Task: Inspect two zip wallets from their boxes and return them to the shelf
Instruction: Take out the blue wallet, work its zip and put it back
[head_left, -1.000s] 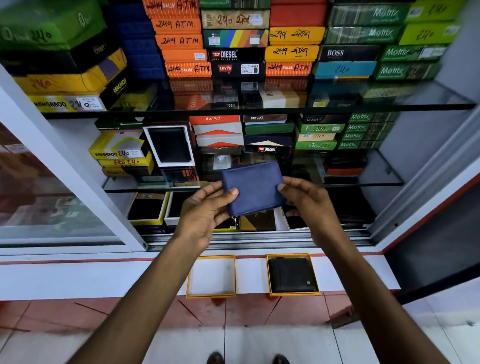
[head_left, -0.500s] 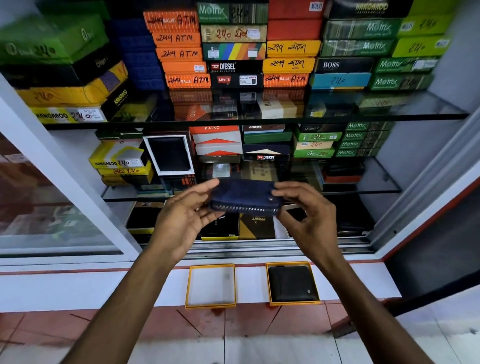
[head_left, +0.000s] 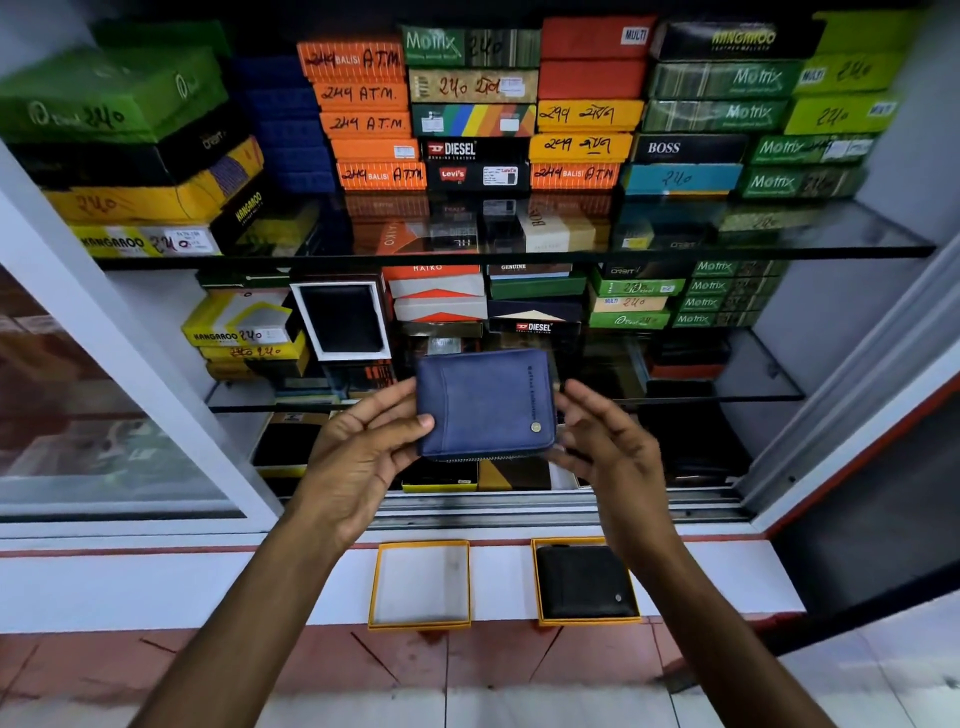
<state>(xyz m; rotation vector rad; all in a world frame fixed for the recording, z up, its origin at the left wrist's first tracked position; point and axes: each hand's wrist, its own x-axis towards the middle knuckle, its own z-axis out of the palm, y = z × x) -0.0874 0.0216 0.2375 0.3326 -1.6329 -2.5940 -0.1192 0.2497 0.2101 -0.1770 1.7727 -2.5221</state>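
A blue zip wallet (head_left: 483, 402) is held upright in front of the shelves, its front face with a small round stud toward me. My left hand (head_left: 363, 452) grips its left edge with thumb in front. My right hand (head_left: 605, 447) holds its right edge, fingers behind it. Below, on the white ledge, an open yellow-rimmed box (head_left: 421, 584) lies empty. Beside it a second yellow-rimmed box (head_left: 540, 582) holds a black zip wallet (head_left: 584, 582).
Glass shelves (head_left: 831, 244) carry stacks of coloured wallet boxes. An open white box with a black wallet (head_left: 340, 318) leans on the middle shelf. A sliding glass door (head_left: 104, 415) stands at left, its track along the ledge (head_left: 156, 587). Tiled floor lies below.
The blue wallet was turned over in both hands: first its plain face showed, then its zip edge, now its front face with the stud. The view shifted slightly downward.
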